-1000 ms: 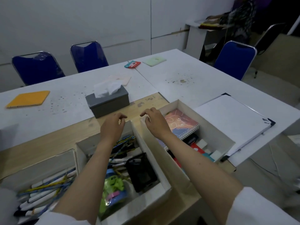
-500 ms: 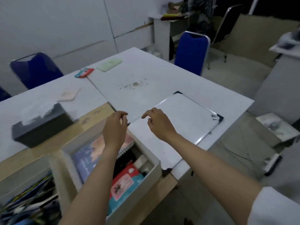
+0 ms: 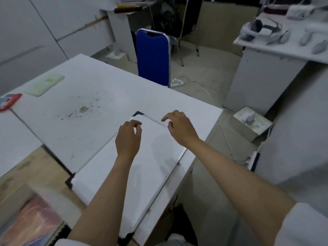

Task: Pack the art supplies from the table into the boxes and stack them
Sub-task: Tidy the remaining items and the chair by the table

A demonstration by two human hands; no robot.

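Both hands, left hand (image 3: 128, 137) and right hand (image 3: 181, 127), now hover loosely curled, empty, over the whiteboard's (image 3: 150, 157) far corner; box (image 3: 26, 219) slid to the frame's bottom-left, blurry.

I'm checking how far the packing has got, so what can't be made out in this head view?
- Box: cut off by the bottom-left edge and blurred; only a book cover shows, the rest of its contents are unseen.
- Whiteboard: both forearms cover part of it.
- Left hand, right hand: whether their fingertips touch the board cannot be told.
- Red item: cut by the left edge.
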